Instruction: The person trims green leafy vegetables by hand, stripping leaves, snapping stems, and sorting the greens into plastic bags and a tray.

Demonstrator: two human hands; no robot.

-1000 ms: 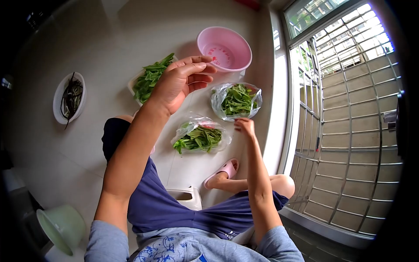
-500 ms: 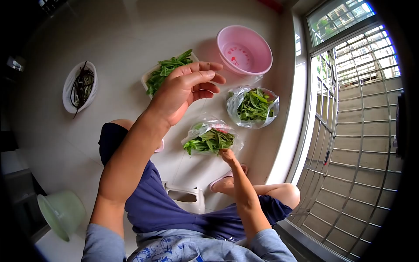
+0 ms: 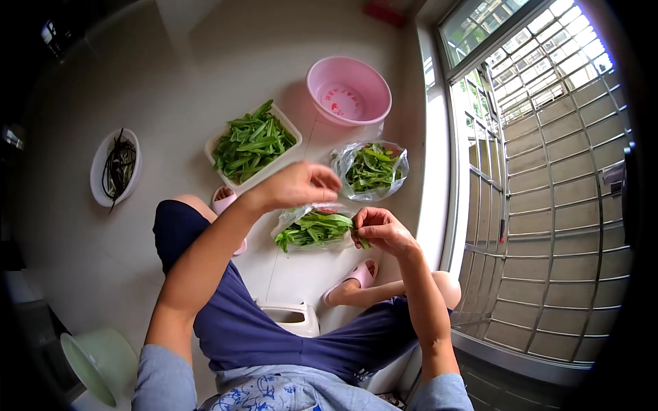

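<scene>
My right hand (image 3: 385, 233) pinches a leafy green stem (image 3: 361, 240) between thumb and fingers, beside the near bag. To its left, my left hand (image 3: 301, 186) hovers above that bag, its fingers loosely bent and apart, with nothing seen in them. Under it, a bunch of leafy greens (image 3: 312, 229) lies on a clear plastic bag (image 3: 282, 220) on the floor. Just beyond, a second clear bag (image 3: 401, 164) stands opened wide, with more greens (image 3: 372, 168) inside. A pale rectangular basket (image 3: 293, 130) heaped with long green leaves (image 3: 252, 144) sits past my left hand.
A pink basin (image 3: 349, 89) stands at the back near the wall. At left, a white oval basket (image 3: 96, 168) holds dark, thin stems (image 3: 120, 164). A pale stool (image 3: 295, 318) is between my legs; a light green bucket (image 3: 103, 363) is at lower left. A barred window (image 3: 548, 171) fills the right.
My left hand has come down and back from near the pale basket to above the near bag. My right hand has risen slightly and shifted right, pinching a stem. The whole view has turned somewhat.
</scene>
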